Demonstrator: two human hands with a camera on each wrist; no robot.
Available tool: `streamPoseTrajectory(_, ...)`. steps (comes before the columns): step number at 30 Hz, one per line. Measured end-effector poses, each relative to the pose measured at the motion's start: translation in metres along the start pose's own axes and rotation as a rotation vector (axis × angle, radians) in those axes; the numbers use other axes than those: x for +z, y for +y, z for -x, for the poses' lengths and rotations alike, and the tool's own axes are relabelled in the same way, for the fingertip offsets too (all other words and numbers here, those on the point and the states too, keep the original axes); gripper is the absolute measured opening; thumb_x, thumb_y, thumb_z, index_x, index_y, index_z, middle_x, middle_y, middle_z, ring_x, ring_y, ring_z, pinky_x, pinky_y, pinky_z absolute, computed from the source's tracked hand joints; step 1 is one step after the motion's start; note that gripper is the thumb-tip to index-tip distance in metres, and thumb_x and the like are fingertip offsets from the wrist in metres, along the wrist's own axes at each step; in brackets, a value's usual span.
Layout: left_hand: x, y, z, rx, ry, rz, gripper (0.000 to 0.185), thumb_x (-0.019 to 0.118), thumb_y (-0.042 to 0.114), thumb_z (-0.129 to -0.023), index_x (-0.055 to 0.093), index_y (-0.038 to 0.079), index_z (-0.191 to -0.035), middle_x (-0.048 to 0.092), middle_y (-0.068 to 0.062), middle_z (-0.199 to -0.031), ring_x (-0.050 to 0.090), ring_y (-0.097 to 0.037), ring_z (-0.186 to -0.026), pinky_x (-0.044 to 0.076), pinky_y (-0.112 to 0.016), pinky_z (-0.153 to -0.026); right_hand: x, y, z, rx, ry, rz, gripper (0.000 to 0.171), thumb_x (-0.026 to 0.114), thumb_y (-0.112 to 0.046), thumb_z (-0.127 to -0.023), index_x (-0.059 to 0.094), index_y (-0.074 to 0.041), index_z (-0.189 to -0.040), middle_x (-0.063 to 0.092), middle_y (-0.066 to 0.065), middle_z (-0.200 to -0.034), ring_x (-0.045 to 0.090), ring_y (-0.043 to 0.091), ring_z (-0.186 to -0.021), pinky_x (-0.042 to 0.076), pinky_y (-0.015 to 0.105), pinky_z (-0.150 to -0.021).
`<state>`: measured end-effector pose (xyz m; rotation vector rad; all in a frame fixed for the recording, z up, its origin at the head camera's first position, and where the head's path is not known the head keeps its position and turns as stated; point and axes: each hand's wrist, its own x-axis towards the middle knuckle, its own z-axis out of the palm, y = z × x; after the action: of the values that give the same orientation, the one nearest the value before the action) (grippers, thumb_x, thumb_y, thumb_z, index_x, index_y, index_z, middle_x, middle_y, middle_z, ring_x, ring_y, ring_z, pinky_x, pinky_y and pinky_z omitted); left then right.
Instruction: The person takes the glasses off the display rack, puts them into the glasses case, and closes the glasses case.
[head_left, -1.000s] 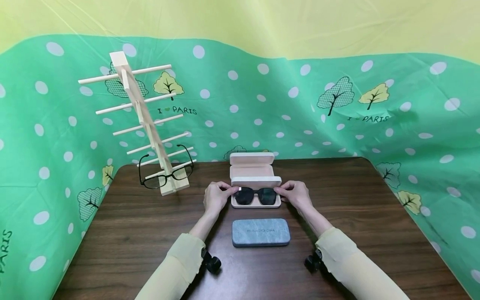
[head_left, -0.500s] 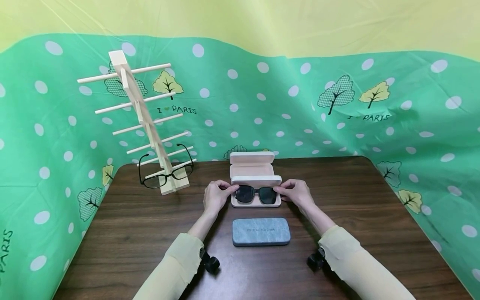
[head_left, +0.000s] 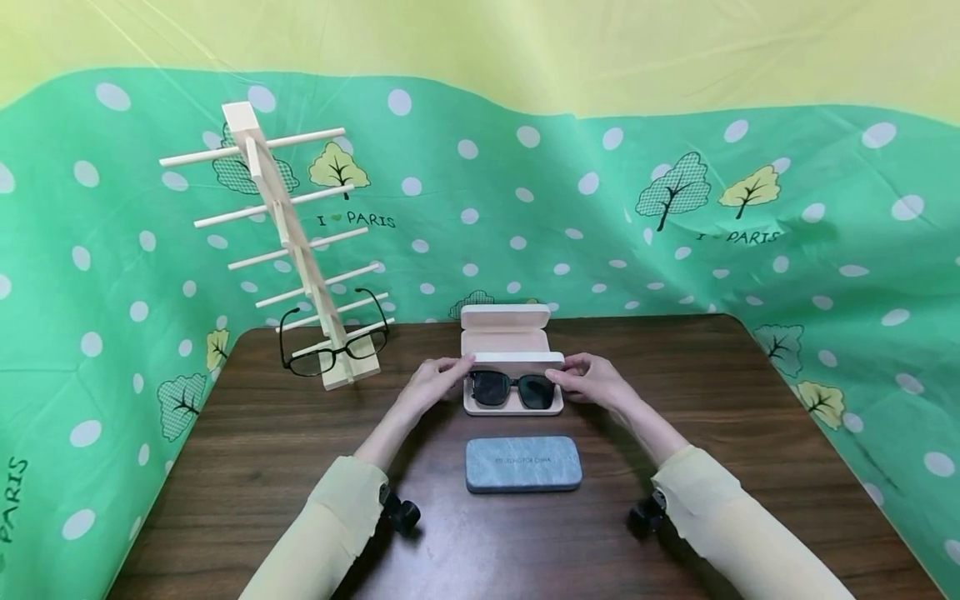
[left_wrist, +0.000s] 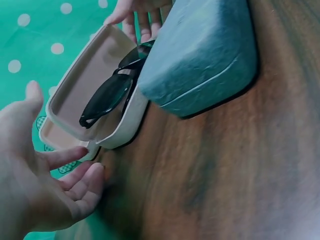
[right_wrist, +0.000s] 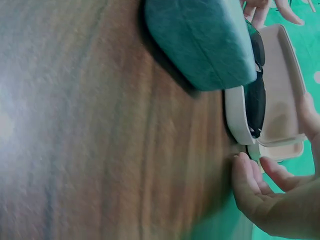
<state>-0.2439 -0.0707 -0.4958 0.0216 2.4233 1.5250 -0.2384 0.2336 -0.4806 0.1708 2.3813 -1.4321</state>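
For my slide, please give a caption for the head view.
Both hands flank an open cream case holding sunglasses.

Two pairs of glasses: dark sunglasses [head_left: 512, 389] and clear spectacles [head_left: 333, 346]. Two cases: cream case [head_left: 512, 367], grey case [head_left: 523, 464]. One wooden rack [head_left: 292, 242]. One worktop [head_left: 262, 467].

Head view: bright, even, diffuse light; soft shadows under my forearms on the table [head_left: 247, 467], faint sheen lower centre. Frame edges bow, wide-angle. Both wrist views are motion-blurred, wood grain smeared; my left hand [left_wrist: 40, 185] is soft at lower left.
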Motion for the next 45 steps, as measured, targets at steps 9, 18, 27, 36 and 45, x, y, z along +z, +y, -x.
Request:
streamPoseTrajectory(9,-0.009,0.01,-0.008,-0.117,-0.078,-0.002,0.077,0.05,0.075,-0.093,0.071,0.01,-0.127,0.067,-0.011,-0.117,0.062,-0.019,-0.098,0.06,-0.033,-0.082,-0.015,-0.015,-0.003,0.105,-0.145,0.064,0.095,0.045,-0.07,-0.1,0.035,0.007,-0.154,0.048,0.03,-0.151,0.054,0.041,-0.137,0.05,0.05,-0.11)
streamPoseTrajectory(18,-0.009,0.018,-0.012,-0.165,-0.139,-0.055,0.073,0.058,0.078,-0.087,0.071,0.01,-0.11,0.065,-0.008,-0.119,0.058,-0.02,-0.098,0.06,-0.036,-0.083,-0.015,-0.024,-0.008,0.143,-0.185,0.203,0.098,0.04,-0.077,-0.096,0.046,0.006,-0.147,0.054,0.024,-0.14,0.058,0.033,-0.121,0.056,0.048,-0.102)
streamPoseTrajectory(27,-0.009,0.022,-0.017,-0.181,-0.181,-0.112,0.076,0.058,0.078,-0.087,0.073,0.009,-0.113,0.063,-0.008,-0.102,0.059,-0.019,-0.093,0.06,-0.037,-0.08,-0.01,-0.032,-0.013,0.147,-0.202,0.256,0.082,0.048,-0.073,-0.095,0.057,0.002,-0.128,0.055,0.014,-0.114,0.056,0.026,-0.107,0.058,0.047,-0.094)
streamPoseTrajectory(36,-0.012,0.023,-0.016,-0.18,-0.191,-0.09,0.068,0.064,0.076,-0.083,0.07,0.009,-0.097,0.057,-0.004,-0.088,0.057,-0.017,-0.084,0.06,-0.036,-0.076,-0.014,-0.035,-0.016,0.19,-0.225,0.249,0.086,0.054,-0.075,-0.091,0.056,-0.001,-0.134,0.054,0.019,-0.129,0.058,0.029,-0.116,0.059,0.046,-0.095)
streamPoseTrajectory(45,-0.013,0.016,-0.016,-0.164,-0.188,-0.057,0.062,0.07,0.073,-0.081,0.072,0.012,-0.093,0.059,-0.003,-0.09,0.059,-0.017,-0.086,0.061,-0.035,-0.077,-0.013,-0.032,-0.017,0.183,-0.232,0.24,0.087,0.058,-0.073,-0.09,0.057,-0.002,-0.141,0.054,0.022,-0.141,0.058,0.032,-0.125,0.058,0.047,-0.097)
